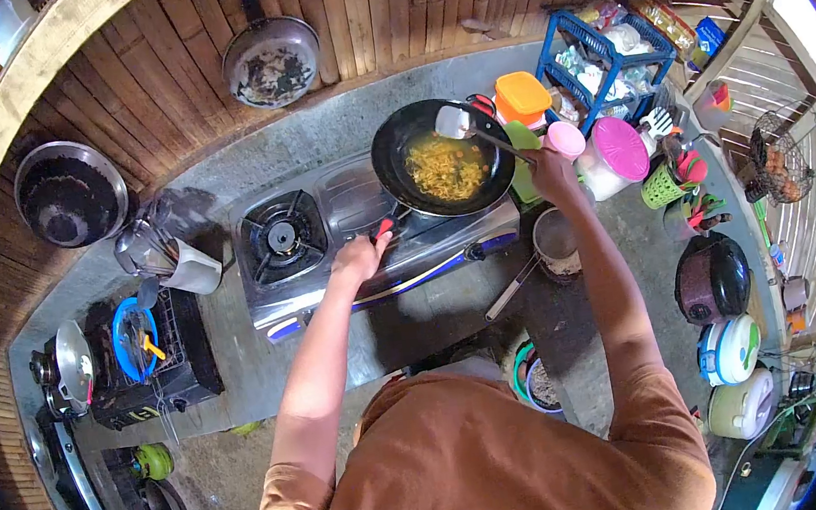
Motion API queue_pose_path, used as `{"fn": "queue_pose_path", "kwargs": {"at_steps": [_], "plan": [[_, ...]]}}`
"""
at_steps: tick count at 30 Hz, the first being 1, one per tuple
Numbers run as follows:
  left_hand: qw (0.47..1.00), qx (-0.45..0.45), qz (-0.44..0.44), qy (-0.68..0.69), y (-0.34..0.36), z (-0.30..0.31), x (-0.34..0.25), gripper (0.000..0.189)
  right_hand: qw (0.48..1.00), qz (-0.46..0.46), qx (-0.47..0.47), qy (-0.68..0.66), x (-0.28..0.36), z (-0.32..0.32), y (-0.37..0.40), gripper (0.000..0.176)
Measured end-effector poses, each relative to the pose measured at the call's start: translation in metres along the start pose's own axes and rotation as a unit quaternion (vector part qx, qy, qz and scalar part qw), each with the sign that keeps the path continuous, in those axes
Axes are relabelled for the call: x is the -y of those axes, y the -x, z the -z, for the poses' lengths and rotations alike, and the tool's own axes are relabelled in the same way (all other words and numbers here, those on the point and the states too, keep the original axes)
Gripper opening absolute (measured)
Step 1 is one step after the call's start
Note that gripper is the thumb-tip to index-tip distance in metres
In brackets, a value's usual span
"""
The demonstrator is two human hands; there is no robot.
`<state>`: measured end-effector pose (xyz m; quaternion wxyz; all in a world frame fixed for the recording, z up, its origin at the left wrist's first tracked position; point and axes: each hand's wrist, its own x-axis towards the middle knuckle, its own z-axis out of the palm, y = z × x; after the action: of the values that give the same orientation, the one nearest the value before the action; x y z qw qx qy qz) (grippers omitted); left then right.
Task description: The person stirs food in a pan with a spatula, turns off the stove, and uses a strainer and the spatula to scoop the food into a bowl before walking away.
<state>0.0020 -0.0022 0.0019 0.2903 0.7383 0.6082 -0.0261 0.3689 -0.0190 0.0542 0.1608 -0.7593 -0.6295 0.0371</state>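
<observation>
A black wok (392, 163) sits over the right burner of a silver two-burner stove (347, 202). Yellow noodles (446, 168) in some liquid lie in its middle. My left hand (364, 256) is closed round the wok's red-tipped handle (384, 228). Held in my right hand (550, 170) is a spatula (456, 122), its pale blade over the wok's far right side, above the noodles. A green cutting board (524, 166) stands beside the wok, partly behind my right hand. Just below that hand is a small saucepan (555, 235) with a long handle.
The left burner (281, 235) is bare. At the right stand a pink-lidded tub (620, 150), an orange container (523, 96), a blue rack (607, 61) and a green utensil basket (662, 188). A rice cooker (712, 279) is further right. Pans hang on the wooden wall (381, 16).
</observation>
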Motion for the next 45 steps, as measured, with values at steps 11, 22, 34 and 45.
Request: {"fn": "queue_pose_path", "kwargs": {"at_steps": [11,22,34,45], "plan": [[1.0,-0.002,0.016,-0.006,0.002,0.001,-0.003,0.073,0.999,0.027,-0.028,0.013,-0.023,-0.054,-0.009,0.029],[1.0,-0.005,0.002,0.0,-0.006,-0.006,0.004,0.072,0.974,0.092,0.159,-0.13,0.0,-0.024,0.017,0.027],[1.0,-0.02,-0.008,0.009,0.001,-0.002,0.001,0.08,0.992,0.1,0.01,-0.081,-0.016,0.009,0.023,0.033],[1.0,-0.02,0.0,0.014,0.002,-0.003,0.001,0.079,0.999,-0.017,0.006,0.043,-0.037,-0.011,0.028,0.035]]}}
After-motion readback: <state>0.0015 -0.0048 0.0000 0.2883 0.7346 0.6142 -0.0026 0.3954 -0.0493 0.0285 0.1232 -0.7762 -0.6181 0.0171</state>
